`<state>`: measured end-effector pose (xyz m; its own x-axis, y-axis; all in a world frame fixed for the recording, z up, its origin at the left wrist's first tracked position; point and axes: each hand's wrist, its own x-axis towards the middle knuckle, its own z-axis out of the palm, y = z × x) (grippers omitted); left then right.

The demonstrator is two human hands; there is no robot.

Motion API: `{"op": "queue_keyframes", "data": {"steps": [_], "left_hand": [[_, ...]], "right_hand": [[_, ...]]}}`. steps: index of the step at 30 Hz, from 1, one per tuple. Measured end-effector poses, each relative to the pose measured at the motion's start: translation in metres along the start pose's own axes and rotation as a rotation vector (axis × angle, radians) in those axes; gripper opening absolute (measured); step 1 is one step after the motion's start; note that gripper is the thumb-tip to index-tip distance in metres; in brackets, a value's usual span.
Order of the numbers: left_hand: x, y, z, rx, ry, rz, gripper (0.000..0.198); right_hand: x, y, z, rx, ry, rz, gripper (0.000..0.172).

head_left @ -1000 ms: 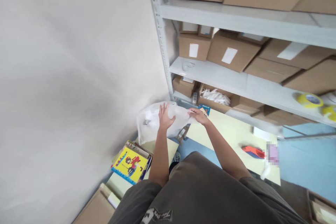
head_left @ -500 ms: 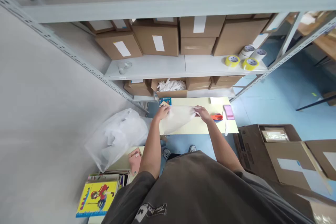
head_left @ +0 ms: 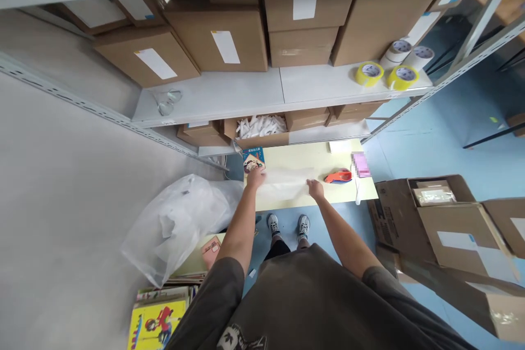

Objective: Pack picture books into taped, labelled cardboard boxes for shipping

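Note:
Between my hands a thin, translucent white plastic bag [head_left: 283, 183] is stretched over the pale yellow table [head_left: 287, 155]. My left hand [head_left: 256, 177] grips its left edge with closed fingers, beside a blue picture book [head_left: 253, 156]. At the bag's right edge my right hand [head_left: 315, 189] pinches the corner. Just right of that hand lies an orange and blue tape dispenser [head_left: 338, 176]. A pink item [head_left: 361, 164], blurred in the picture, is farther right, with a white strip [head_left: 357, 190] hanging near it.
Metal shelving [head_left: 217, 101] behind the table carries cardboard boxes [head_left: 229, 38], tape rolls [head_left: 369, 73] and glasses [head_left: 168, 103]. A large plastic bag [head_left: 180, 224] bulges at left, above stacked books [head_left: 158, 324] and a pink phone case [head_left: 210, 251]. Open cartons [head_left: 404, 224] stand at right.
The bag has come down flatter over the table and is spread between both hands. My hands have lowered slightly, and the view has tilted, showing more of the book and my shoes.

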<state>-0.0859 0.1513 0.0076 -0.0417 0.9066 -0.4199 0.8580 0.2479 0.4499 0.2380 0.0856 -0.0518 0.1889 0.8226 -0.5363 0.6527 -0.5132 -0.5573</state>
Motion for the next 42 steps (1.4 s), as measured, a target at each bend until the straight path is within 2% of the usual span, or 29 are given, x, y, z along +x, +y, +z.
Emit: {"op": "queue_keyframes", "data": {"steps": [2, 4, 7, 11, 13, 16, 19, 26, 29, 31, 33, 35, 36, 39, 42], "left_hand": [[0.009, -0.006, 0.019, 0.018, 0.094, 0.001, 0.043], [0.008, -0.014, 0.04, 0.033, 0.19, 0.028, 0.053], [-0.009, -0.027, 0.069, 0.039, 0.186, 0.092, 0.061], [-0.037, -0.043, 0.099, 0.073, 0.217, 0.076, 0.072], [-0.044, -0.048, 0.112, 0.078, 0.162, 0.129, 0.07], [-0.044, -0.053, 0.13, 0.104, -0.021, 0.205, 0.078], [-0.044, -0.058, 0.146, 0.163, -0.124, 0.146, 0.095], [-0.072, -0.075, 0.167, 0.19, -0.112, 0.054, 0.097], [-0.077, -0.076, 0.169, 0.182, -0.096, 0.042, 0.097], [-0.076, -0.073, 0.17, 0.168, -0.089, 0.036, 0.094], [-0.075, -0.067, 0.172, 0.153, -0.092, 0.038, 0.089], [-0.074, -0.059, 0.174, 0.139, -0.105, 0.018, 0.085], [-0.073, -0.054, 0.174, 0.132, -0.113, -0.002, 0.084], [-0.073, -0.047, 0.173, 0.118, -0.13, -0.043, 0.079], [-0.073, -0.053, 0.163, 0.101, -0.11, -0.018, 0.077]], "right_hand": [[0.008, 0.001, 0.02, -0.064, 0.0, 0.056, 0.043], [0.015, 0.004, 0.035, -0.12, -0.005, 0.098, 0.047], [0.021, 0.01, 0.047, -0.191, -0.003, 0.15, 0.05], [0.023, 0.018, 0.05, -0.261, 0.013, 0.205, 0.052], [0.022, 0.021, 0.049, -0.284, 0.015, 0.216, 0.052], [0.021, 0.025, 0.048, -0.321, 0.018, 0.231, 0.05], [0.019, 0.027, 0.045, -0.338, 0.04, 0.242, 0.048], [0.016, 0.03, 0.041, -0.264, 0.065, 0.306, 0.043], [0.012, 0.035, 0.037, -0.252, 0.061, 0.341, 0.043], [0.005, 0.038, 0.034, -0.263, 0.129, 0.335, 0.042], [-0.004, 0.035, 0.037, -0.274, 0.267, 0.247, 0.043], [-0.013, 0.023, 0.048, -0.273, 0.329, 0.057, 0.047], [-0.017, 0.013, 0.057, -0.275, 0.293, -0.058, 0.049], [-0.023, -0.019, 0.09, -0.347, -0.037, -0.336, 0.056], [-0.024, -0.038, 0.117, -0.479, -0.284, -0.31, 0.069]]}}
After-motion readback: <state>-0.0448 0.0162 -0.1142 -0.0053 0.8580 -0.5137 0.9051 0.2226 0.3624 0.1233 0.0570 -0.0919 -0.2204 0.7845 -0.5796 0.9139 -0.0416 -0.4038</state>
